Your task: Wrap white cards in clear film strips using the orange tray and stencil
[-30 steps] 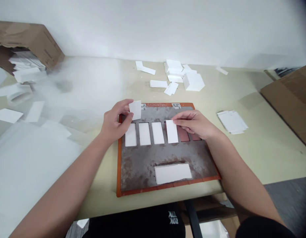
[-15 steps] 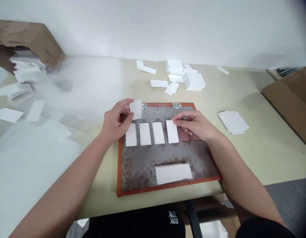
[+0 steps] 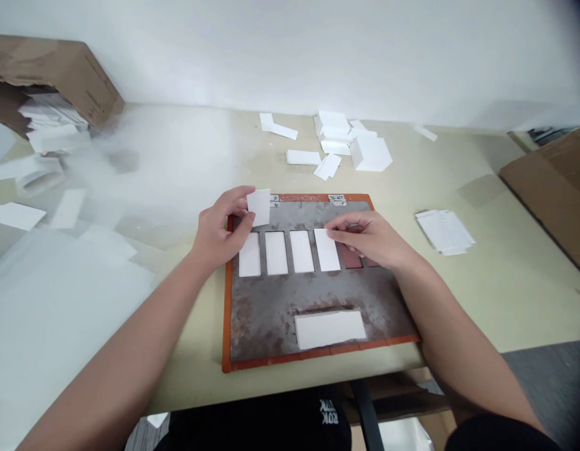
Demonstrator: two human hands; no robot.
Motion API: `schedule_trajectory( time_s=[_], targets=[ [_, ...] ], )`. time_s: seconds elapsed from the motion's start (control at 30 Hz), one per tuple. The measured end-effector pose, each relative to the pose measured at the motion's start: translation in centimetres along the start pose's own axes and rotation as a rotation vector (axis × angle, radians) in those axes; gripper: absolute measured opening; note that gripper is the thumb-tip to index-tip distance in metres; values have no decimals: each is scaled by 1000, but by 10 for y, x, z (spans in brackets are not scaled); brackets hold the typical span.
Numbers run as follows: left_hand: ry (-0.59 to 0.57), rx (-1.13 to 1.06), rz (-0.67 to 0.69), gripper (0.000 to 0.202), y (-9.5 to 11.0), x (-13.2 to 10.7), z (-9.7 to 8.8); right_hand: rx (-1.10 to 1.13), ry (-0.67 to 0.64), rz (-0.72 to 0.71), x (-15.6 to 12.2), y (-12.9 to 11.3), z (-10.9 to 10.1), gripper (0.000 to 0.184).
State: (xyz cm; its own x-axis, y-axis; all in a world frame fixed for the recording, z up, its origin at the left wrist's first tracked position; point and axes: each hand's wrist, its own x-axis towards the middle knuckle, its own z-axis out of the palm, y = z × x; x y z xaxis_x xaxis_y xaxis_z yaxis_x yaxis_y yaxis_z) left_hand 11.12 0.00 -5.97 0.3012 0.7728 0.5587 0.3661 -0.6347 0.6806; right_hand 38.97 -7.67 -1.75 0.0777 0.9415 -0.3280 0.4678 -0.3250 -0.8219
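My left hand (image 3: 223,227) pinches a small white card (image 3: 258,207) upright between thumb and fingers, just above the top edge of the slots. My right hand (image 3: 372,238) has its fingertips on the rightmost white strip (image 3: 327,250), which lies on a rusty metal plate with an orange rim (image 3: 271,326). Several white strips (image 3: 276,253) sit side by side in a row to the left of it. Beyond my right fingers, reddish slots (image 3: 351,258) show, partly hidden by that hand. A wider white strip (image 3: 329,329) lies in the plate's lower part.
A torn cardboard box (image 3: 55,78) spills white cards at the far left. Loose white pieces (image 3: 337,134) lie in a heap at the table's back, and a white stack (image 3: 444,232) sits to the right. A cardboard sheet (image 3: 553,188) leans at the right edge.
The view has shifted slightly as my head moved. My hands stay almost in place, with my right fingertips sitting a little lower on the rightmost strip.
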Motion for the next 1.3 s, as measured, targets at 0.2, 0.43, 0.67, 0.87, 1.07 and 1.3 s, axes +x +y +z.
schedule_trajectory(
  time_s=[0.2, 0.43, 0.67, 0.87, 1.07, 1.3],
  targets=[
    [4, -10, 2, 36, 0, -1, 0, -14, 5, -19, 0, 0, 1, 33],
    [6, 7, -1, 35, 0, 0, 0, -21, 15, 6, -1, -2, 1, 32],
    [-1, 4, -8, 37, -2, -1, 0, -32, 27, 0, -2, -1, 0, 28],
    [8, 5, 11, 37, -1, -1, 0, -19, 25, 38, -2, -3, 2, 29],
    [1, -6, 8, 38, -4, -2, 1, -10, 16, 18, -2, -1, 0, 33],
    [8, 12, 20, 37, -2, -1, 1, 3, 8, -4, 0, 2, 1, 32]
  ],
)
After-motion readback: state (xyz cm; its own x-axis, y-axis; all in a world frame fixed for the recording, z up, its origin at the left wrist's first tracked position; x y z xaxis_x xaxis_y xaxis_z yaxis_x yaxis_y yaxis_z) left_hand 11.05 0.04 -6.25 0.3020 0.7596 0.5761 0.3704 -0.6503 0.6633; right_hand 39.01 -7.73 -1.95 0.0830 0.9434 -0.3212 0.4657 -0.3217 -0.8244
